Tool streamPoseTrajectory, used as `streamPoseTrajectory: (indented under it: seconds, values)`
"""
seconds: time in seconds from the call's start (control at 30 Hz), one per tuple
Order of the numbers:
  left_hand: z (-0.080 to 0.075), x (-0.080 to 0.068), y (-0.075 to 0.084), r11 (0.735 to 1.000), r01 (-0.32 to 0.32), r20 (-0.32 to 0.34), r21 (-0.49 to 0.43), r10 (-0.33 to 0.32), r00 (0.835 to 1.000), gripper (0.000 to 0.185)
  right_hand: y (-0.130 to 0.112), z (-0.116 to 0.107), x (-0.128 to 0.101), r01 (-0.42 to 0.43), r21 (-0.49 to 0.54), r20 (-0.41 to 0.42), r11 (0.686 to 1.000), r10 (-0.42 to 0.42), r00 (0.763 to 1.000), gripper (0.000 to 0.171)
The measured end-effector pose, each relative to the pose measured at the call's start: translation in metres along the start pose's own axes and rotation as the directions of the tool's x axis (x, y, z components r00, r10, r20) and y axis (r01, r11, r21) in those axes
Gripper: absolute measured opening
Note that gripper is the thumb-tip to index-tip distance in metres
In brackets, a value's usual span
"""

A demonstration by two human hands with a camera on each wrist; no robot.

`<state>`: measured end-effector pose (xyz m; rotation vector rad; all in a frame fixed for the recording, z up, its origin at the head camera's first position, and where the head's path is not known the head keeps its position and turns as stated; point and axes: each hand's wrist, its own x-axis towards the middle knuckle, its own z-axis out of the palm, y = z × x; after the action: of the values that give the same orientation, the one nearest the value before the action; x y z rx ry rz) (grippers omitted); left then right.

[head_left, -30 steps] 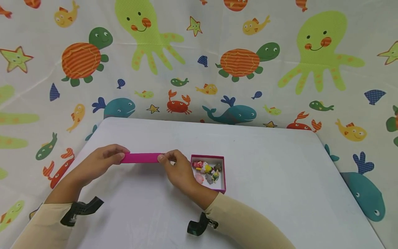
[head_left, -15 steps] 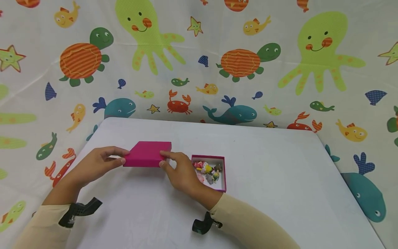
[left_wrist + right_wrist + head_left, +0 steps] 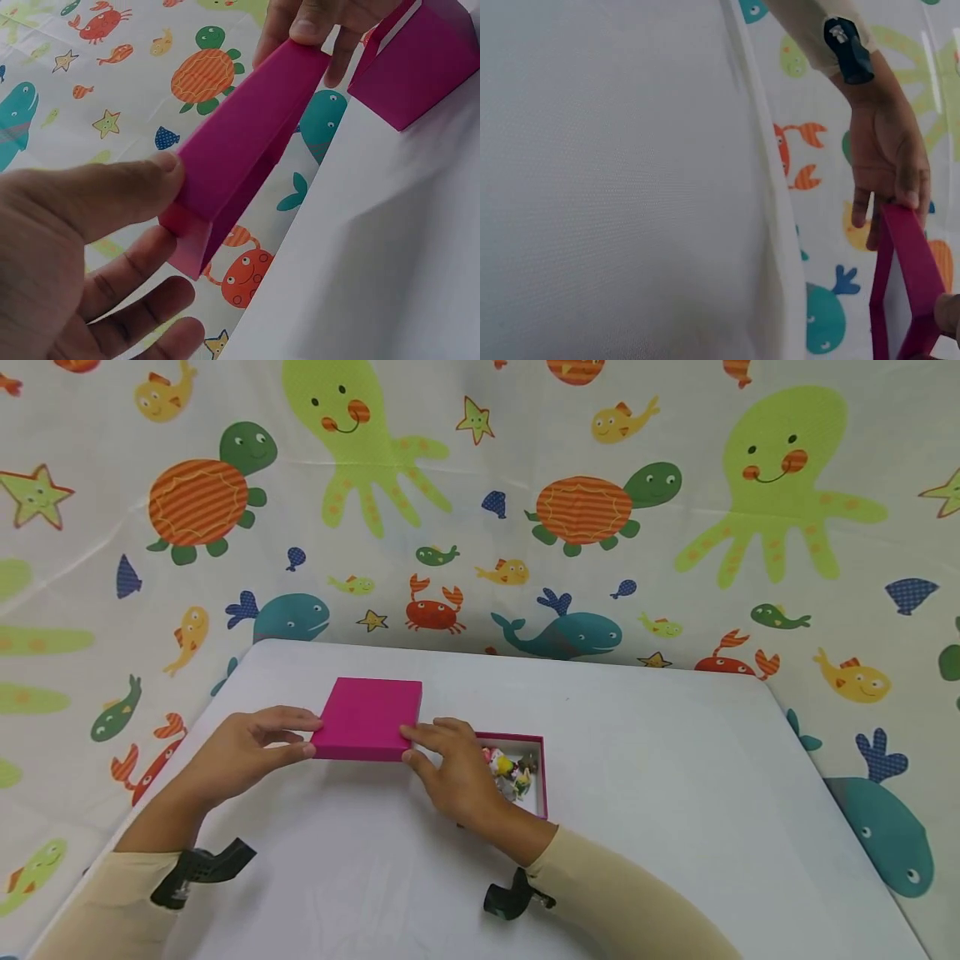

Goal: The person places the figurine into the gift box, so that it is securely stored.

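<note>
A magenta box lid [image 3: 367,718] hangs just above the white table [image 3: 637,777], with its flat top turned toward me. My left hand [image 3: 255,752] pinches its left edge and my right hand [image 3: 450,772] pinches its right edge. In the left wrist view the lid [image 3: 247,142] runs from my left thumb [image 3: 112,195] up to the right hand's fingers [image 3: 315,22]. In the right wrist view the lid [image 3: 907,277] shows edge-on below my left hand [image 3: 889,161]. The open magenta box [image 3: 517,739] sits just right of my right hand and holds several small toy figures [image 3: 512,772].
A sea-creature patterned cloth [image 3: 480,527] hangs behind the table and drapes round its sides. The table's left edge [image 3: 769,225] runs close to my left hand. Black wrist camera mounts [image 3: 202,868] sit on both beige sleeves.
The lid has turned from edge-on to showing its flat top, and has moved a little farther from me. Both hands kept their hold on it. The box stayed put.
</note>
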<state>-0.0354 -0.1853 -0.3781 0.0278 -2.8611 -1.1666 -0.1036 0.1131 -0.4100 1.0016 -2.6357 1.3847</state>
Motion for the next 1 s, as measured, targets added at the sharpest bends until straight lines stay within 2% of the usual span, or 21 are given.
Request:
streamPoseTrajectory:
  seconds: [0.3,0.7,0.87,1.0]
  values:
    - [0.008,0.000,0.003,0.997,-0.026,-0.014,-0.071,0.025,1.000,0.047,0.000,-0.007,-0.005,0.032,-0.025,-0.047,0.999,-0.033,0.998,0.045]
    - [0.012,0.001,0.010,0.998,-0.034,-0.026,-0.044,0.033,0.999,0.043,0.000,-0.012,-0.008,0.030,0.029,-0.052,0.999,-0.029,0.998,0.045]
    - [0.016,0.000,0.014,0.995,-0.070,-0.050,-0.069,0.067,0.996,0.041,0.002,-0.015,-0.008,0.016,0.006,-0.040,1.000,-0.016,0.999,0.047]
    - [0.022,-0.001,0.017,0.992,-0.084,-0.078,-0.091,0.077,0.994,0.042,0.007,-0.021,-0.008,0.039,-0.019,-0.042,0.999,-0.040,0.998,0.046]
